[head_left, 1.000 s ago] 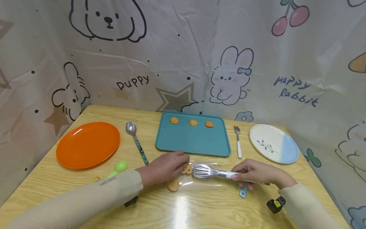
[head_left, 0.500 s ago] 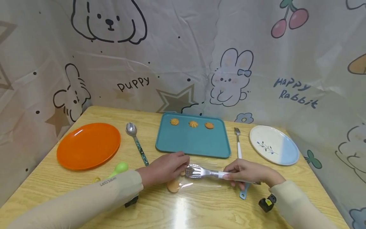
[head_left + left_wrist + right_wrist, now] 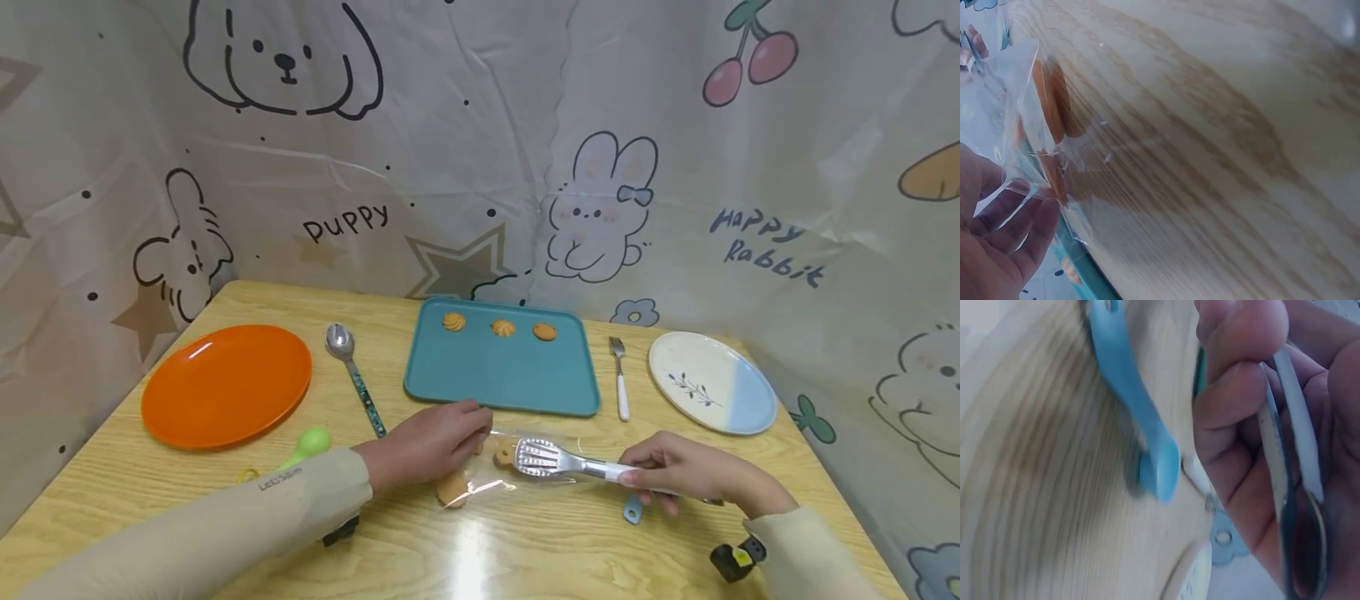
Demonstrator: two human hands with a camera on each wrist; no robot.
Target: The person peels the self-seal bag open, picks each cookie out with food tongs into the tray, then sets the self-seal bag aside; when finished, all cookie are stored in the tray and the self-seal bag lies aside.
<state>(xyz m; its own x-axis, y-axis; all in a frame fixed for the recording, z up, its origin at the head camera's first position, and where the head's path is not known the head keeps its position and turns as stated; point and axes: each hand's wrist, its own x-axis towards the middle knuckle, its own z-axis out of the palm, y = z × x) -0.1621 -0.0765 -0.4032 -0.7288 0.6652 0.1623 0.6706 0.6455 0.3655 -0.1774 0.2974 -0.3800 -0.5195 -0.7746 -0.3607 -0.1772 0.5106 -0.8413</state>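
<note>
My left hand (image 3: 442,442) pinches the edge of a clear plastic bag (image 3: 1019,81), which lies in front of the tray. Round cookies (image 3: 452,490) show at the bag's left part, some hidden by the hand. In my right hand (image 3: 690,471) are metal tongs (image 3: 540,457) with white grips, their two arms pressed close together in the right wrist view. A flower-shaped cookie (image 3: 502,454) sits at the tongs' tips; I cannot tell how firmly they grip it. Beyond lies a teal tray (image 3: 495,375) bearing several cookies along its far side, among them a swirled cookie (image 3: 453,322).
An orange plate (image 3: 225,387) and a long spoon (image 3: 356,379) lie left. A fork (image 3: 620,379) and a white-and-blue plate (image 3: 708,383) lie right. A light blue spoon (image 3: 1129,381) rests under the right hand. A green utensil (image 3: 311,442) is beside the left sleeve.
The tongs first moved left to the flower-shaped cookie, then back right, and that cookie shifted right with them. My left hand has stayed nearly still.
</note>
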